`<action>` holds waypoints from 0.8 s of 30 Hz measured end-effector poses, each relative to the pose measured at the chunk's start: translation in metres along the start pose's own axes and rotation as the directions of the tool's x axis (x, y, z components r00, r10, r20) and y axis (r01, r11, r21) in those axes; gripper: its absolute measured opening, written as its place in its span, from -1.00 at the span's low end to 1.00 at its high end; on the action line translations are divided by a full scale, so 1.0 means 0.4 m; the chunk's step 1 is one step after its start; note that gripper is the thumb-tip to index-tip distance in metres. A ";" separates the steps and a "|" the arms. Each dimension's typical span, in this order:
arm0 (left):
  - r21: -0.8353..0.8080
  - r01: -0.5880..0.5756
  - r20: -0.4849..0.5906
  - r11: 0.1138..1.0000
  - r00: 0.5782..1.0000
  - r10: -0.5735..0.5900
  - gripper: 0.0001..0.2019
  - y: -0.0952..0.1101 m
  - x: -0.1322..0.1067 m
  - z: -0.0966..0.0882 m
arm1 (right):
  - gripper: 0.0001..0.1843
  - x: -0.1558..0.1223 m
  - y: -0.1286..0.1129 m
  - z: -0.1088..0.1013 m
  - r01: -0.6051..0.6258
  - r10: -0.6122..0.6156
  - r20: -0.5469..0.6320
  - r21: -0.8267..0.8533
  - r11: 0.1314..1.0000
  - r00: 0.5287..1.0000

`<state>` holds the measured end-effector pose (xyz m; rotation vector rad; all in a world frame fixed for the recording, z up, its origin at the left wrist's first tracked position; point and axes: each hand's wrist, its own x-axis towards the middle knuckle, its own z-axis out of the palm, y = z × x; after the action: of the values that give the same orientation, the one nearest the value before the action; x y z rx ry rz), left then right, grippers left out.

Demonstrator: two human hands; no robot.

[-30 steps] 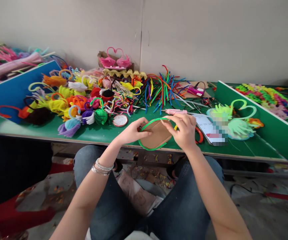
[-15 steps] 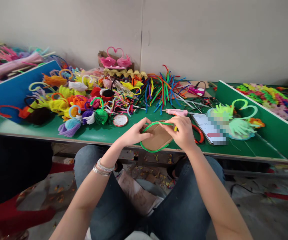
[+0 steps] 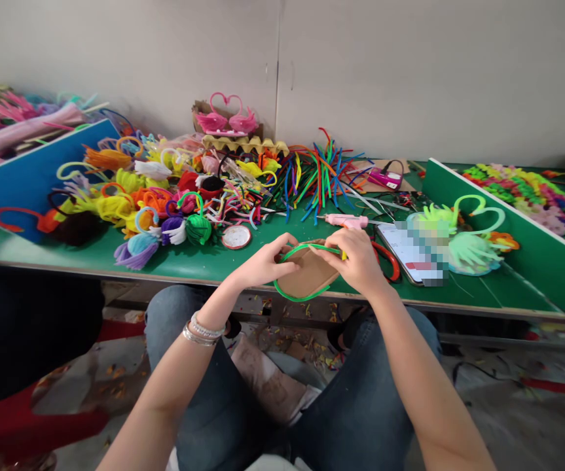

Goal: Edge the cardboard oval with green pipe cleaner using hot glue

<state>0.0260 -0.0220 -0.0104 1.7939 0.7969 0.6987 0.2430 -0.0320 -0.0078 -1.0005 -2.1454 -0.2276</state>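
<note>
Head view: the card (image 3: 306, 275) sits between my hands, tilted over the table's (image 3: 184, 263) near edge, my left hand (image 3: 261, 263) at its nine o'clock, my right hand (image 3: 359, 261) at its two to three. My left is closed, thumb on the face, other fingers around the edge; my right pinches the green strip (image 3: 304, 299) near one o'clock. The card's long axis seems to run eight to two, though my right hand hides part. The strip's lower end lies near four, closer to my right.
</note>
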 end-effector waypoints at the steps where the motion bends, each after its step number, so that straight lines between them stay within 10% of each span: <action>1: 0.004 -0.004 0.000 1.000 1.000 0.004 -0.75 0.001 0.000 0.000 | -0.79 0.000 0.000 0.000 0.002 -0.002 -0.001 0.002 1.000 1.000; 24: 0.014 -0.069 0.004 0.998 0.998 0.069 -0.84 -0.010 0.004 0.002 | -0.78 0.006 -0.015 -0.014 -0.110 0.097 0.098 0.134 0.985 0.990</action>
<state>0.0266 -0.0202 -0.0142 1.8422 0.7429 0.7365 0.2407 -0.0371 -0.0013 -1.0554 -2.1503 0.0182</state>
